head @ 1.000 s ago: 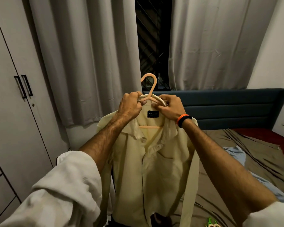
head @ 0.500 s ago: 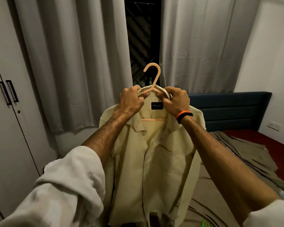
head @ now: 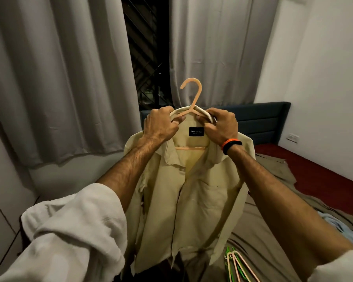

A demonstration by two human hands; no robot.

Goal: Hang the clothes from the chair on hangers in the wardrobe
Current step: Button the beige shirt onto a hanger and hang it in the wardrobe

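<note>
Head view: pale yellow woven shirt [head: 188,192] draped on a thin peach plastic hanger [head: 192,94]; left hand [head: 159,125] and right hand [head: 220,127] each grasp its collar, hook upright between them.

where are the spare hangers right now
In the head view, the spare hangers lie at the bottom right on the bedsheet, just right of the yellow shirt's hem.

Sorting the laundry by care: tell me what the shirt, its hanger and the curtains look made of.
Shirt: pale yellow woven cloth, matte, likely cotton or a blend; it creases softly and hangs limp.
Hanger: peach plastic by its look, smooth with a slight sheen and a thin moulded hook.
Curtains: heavy grey fabric, matte, falling in deep folds; the fibre cannot be told.
</note>
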